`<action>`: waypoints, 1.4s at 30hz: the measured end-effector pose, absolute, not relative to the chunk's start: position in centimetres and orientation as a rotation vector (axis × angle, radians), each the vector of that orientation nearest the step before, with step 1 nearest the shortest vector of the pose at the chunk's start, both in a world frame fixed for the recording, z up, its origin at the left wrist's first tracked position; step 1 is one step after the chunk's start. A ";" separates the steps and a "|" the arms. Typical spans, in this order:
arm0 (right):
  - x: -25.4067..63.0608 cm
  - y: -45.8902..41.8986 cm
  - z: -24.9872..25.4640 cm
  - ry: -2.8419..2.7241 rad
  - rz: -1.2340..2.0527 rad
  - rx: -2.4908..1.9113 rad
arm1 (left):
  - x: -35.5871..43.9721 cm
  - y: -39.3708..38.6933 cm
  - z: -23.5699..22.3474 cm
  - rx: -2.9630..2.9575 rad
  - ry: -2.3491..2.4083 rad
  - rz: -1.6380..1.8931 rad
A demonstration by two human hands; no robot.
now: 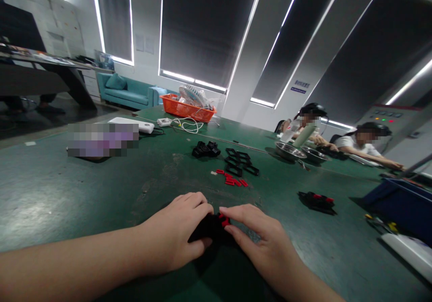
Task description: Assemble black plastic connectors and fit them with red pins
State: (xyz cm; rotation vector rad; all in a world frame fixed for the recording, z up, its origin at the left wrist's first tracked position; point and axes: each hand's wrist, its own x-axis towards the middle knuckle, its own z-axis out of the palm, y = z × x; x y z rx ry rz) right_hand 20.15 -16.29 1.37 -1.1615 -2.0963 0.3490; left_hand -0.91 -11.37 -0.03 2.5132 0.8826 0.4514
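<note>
Close in front of me, my left hand (pixel 182 230) is wrapped round a dark black part (pixel 205 227) whose shape is mostly hidden. At its right end, my right hand (pixel 259 234) pinches a small red piece (pixel 224 220) between thumb and fingers, against the black part. Farther up the table lie several loose red rings (pixel 233 182), long and narrow. Several black rectangular frames (pixel 234 170) are spread just behind them. A cluster of black parts (pixel 205 149) sits to the left of the frames. Over to the right rests a black piece with red inserts (pixel 317 201).
An orange basket (pixel 189 109) with a fan stands at the back, near a white cable (pixel 191 125). A blue bin (pixel 401 203) and a white object (pixel 408 252) are at the right. Metal bowls (pixel 290 151) stand near two people (pixel 364 142) across the green table (pixel 111 194).
</note>
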 end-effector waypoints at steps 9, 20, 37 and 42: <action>20.3 -16.2 1.2 -2.098 0.316 -1.178 | -0.9 -11.4 0.1 2.520 0.889 0.424; 20.2 -16.2 1.3 -2.092 0.285 -1.201 | -0.9 -11.3 -0.1 2.525 0.883 0.438; 20.2 -16.3 1.3 -2.130 0.319 -1.153 | -0.9 -11.4 -0.1 2.516 0.882 0.438; 20.2 -16.2 1.4 -2.126 0.325 -1.148 | -0.9 -11.5 -0.1 2.526 0.885 0.447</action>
